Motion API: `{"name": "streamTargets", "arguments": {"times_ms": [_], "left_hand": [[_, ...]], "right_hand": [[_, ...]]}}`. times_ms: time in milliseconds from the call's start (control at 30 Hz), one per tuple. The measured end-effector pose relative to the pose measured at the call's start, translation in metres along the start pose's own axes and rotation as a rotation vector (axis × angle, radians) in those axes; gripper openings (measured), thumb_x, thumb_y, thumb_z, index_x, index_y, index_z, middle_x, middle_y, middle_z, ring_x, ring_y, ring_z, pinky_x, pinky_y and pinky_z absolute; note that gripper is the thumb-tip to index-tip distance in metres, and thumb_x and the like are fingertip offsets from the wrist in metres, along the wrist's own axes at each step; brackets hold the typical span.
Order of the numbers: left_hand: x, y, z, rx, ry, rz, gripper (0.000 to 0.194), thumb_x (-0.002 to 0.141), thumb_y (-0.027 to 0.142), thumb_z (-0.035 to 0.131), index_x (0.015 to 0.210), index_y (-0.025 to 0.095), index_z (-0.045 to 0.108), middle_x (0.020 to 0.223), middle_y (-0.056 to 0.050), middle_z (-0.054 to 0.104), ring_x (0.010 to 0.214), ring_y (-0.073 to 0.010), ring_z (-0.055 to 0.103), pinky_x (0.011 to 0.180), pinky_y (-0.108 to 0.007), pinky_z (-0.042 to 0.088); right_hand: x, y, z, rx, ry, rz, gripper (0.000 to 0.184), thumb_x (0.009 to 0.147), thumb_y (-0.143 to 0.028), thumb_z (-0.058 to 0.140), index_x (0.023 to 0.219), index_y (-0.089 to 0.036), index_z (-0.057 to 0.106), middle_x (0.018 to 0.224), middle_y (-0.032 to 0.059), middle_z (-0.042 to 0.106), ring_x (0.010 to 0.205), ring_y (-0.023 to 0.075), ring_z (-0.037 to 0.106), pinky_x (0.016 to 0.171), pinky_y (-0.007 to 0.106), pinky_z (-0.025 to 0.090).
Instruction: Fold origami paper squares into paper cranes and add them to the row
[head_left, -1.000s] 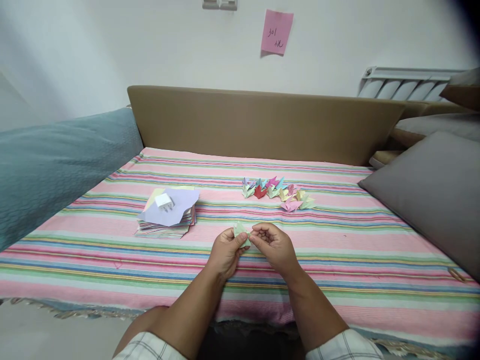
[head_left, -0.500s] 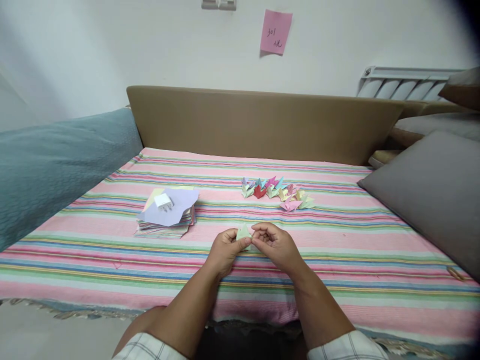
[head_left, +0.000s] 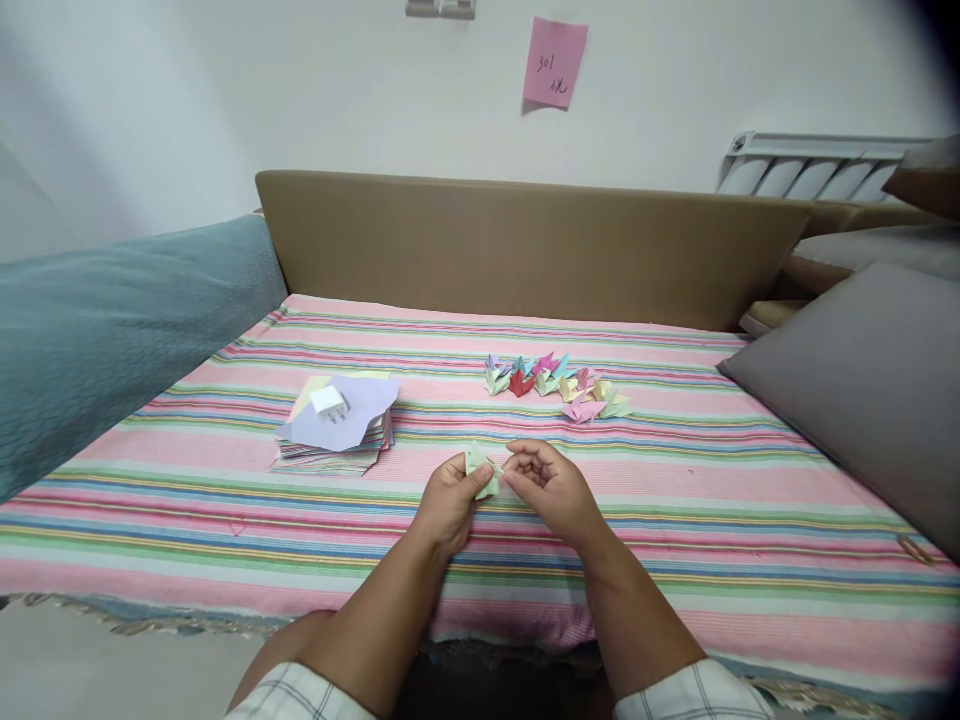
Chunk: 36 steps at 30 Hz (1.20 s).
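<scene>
One small, pale-green folded paper (head_left: 478, 462): left hand (head_left: 448, 503) gripping its left side, right hand (head_left: 553, 493) pinching its right tip.

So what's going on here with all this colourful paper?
Someone's left hand pinches a piece of folded pale green paper. The right hand is at the paper's right edge; whether it grips there is too small to tell. Beyond, a cluster of colourful folded papers sits on a striped cloth. To its left, a white plug adapter rests on a paper stack.

Pink note (head_left: 555, 62), gray pillow (head_left: 862, 380), apparently a radiator (head_left: 817, 147)
</scene>
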<state>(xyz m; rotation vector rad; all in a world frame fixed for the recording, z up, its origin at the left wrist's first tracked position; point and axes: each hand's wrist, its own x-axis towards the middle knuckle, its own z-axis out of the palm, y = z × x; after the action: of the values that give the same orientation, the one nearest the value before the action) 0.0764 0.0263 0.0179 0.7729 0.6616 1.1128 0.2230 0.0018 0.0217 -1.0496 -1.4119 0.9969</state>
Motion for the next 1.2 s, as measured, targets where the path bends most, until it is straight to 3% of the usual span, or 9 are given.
{"name": "streamTargets", "arguments": {"times_ms": [133, 333, 467, 633, 867, 1033, 1200], "left_hand": [[0.001, 0.002, 0.002, -0.165, 0.118, -0.054, 0.031, 0.049, 0.026, 0.085, 0.069, 0.014, 0.065, 0.063, 0.001, 0.062, 0.057, -0.0080, 0.054, 0.058, -0.020, 0.042], [-0.001, 0.001, 0.003, -0.136, 0.044, -0.052, 0.029, 0.053, 0.027, 0.084, 0.072, 0.011, 0.068, 0.065, -0.003, 0.065, 0.064, -0.0115, 0.058, 0.066, -0.023, 0.046], [-0.002, 0.000, 0.003, -0.131, 0.045, -0.065, 0.029, 0.053, 0.027, 0.084, 0.069, 0.012, 0.066, 0.063, -0.001, 0.063, 0.060, -0.0101, 0.056, 0.062, -0.022, 0.045], [-0.002, 0.000, 0.005, -0.101, 0.099, -0.023, 0.032, 0.050, 0.030, 0.084, 0.062, 0.011, 0.061, 0.057, 0.002, 0.059, 0.054, -0.0072, 0.051, 0.056, -0.020, 0.041], [-0.004, 0.002, 0.006, -0.019, 0.025, -0.006, 0.034, 0.055, 0.038, 0.081, 0.059, 0.011, 0.062, 0.053, -0.001, 0.059, 0.051, -0.0107, 0.052, 0.052, -0.023, 0.042], [-0.002, 0.004, 0.004, -0.043, 0.032, -0.025, 0.040, 0.057, 0.044, 0.079, 0.078, 0.013, 0.065, 0.063, -0.001, 0.062, 0.054, -0.0107, 0.055, 0.051, -0.022, 0.042], [0.001, 0.004, -0.002, 0.020, 0.146, 0.042, 0.036, 0.052, 0.039, 0.082, 0.058, 0.012, 0.058, 0.052, 0.002, 0.055, 0.047, -0.0077, 0.048, 0.047, -0.020, 0.038]], "right_hand": [[0.003, 0.004, 0.005, 0.036, 0.015, 0.090, 0.031, 0.074, -0.038, 0.064, 0.096, -0.018, 0.060, 0.079, 0.0019, 0.060, 0.072, 0.0135, 0.056, 0.066, 0.027, 0.046], [0.004, 0.006, 0.014, -0.016, -0.100, 0.177, 0.026, 0.072, -0.042, 0.064, 0.075, -0.017, 0.060, 0.059, -0.0045, 0.049, 0.053, 0.0083, 0.042, 0.050, 0.022, 0.033], [0.002, 0.006, 0.018, -0.040, -0.068, 0.176, 0.032, 0.073, -0.044, 0.061, 0.059, -0.018, 0.051, 0.050, -0.0066, 0.038, 0.048, 0.0073, 0.031, 0.047, 0.022, 0.025], [0.001, 0.010, 0.021, -0.048, -0.045, 0.164, 0.034, 0.071, -0.047, 0.062, 0.058, -0.018, 0.050, 0.049, -0.0064, 0.039, 0.047, 0.0072, 0.031, 0.045, 0.022, 0.025], [0.000, 0.014, 0.024, 0.024, -0.097, 0.184, 0.034, 0.075, -0.049, 0.059, 0.061, -0.019, 0.050, 0.051, -0.0046, 0.046, 0.049, 0.0089, 0.040, 0.047, 0.022, 0.033], [0.000, 0.017, 0.024, 0.111, -0.005, 0.223, 0.037, 0.071, -0.051, 0.062, 0.060, -0.019, 0.051, 0.049, -0.0049, 0.047, 0.047, 0.0089, 0.043, 0.048, 0.023, 0.037], [-0.001, 0.015, 0.025, 0.101, -0.055, 0.235, 0.036, 0.071, -0.049, 0.064, 0.060, -0.018, 0.050, 0.050, -0.0052, 0.046, 0.047, 0.0082, 0.043, 0.048, 0.022, 0.037]]}}
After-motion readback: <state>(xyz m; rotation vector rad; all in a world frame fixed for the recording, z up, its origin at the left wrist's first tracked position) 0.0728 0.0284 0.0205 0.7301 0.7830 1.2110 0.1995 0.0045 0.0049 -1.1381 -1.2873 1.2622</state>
